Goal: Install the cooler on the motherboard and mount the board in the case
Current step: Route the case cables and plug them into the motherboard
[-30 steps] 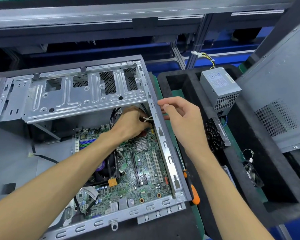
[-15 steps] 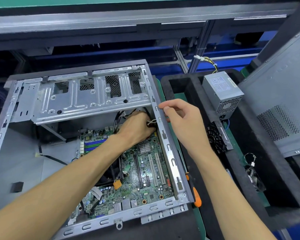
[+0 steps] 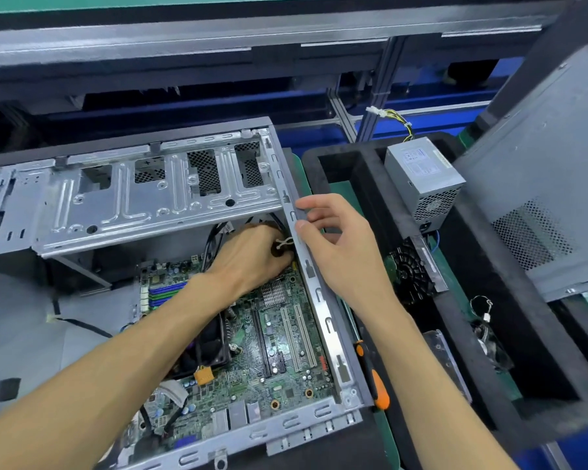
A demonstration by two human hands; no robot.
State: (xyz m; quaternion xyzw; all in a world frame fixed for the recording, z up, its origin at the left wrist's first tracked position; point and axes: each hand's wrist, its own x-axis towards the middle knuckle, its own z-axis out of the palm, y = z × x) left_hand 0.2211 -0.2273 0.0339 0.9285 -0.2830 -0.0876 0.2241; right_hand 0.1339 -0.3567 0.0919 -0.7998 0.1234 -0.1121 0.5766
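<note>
At the far left, grey case (image 3: 11, 334) wall and floor panel show, with a thin black wire lying across it. The case lies on its side, open face up, and its long right rail (image 3: 314, 286) runs from far to near. The green motherboard (image 3: 275, 351) sits flat on the case floor, its long slots lined up with that rail, and the black cooler (image 3: 211, 344) sits on it, partly hidden under the left forearm.

The left hand (image 3: 248, 256) reaches deep inside, at the far right corner of the board under the drive cage (image 3: 143, 201). Its fingers curl around a bundle of black cables (image 3: 279, 247) bound with a pale tie; this hand is the nearer one to the board. The cables lie just inside the rail, so the next move probably turns on routing them in that narrow gap.

The right hand (image 3: 336, 242) is outside the case, thumb and fingertips resting against the top of the rail, fingers mostly straight, likely steadying it.

An orange-handled screwdriver (image 3: 374, 381) lies just beside the rail. Further right, a black foam tray (image 3: 482, 337) holds a grey power supply (image 3: 425, 178) and a small black fan part (image 3: 409, 273). A grey side panel (image 3: 540, 184) leans at the far right.
</note>
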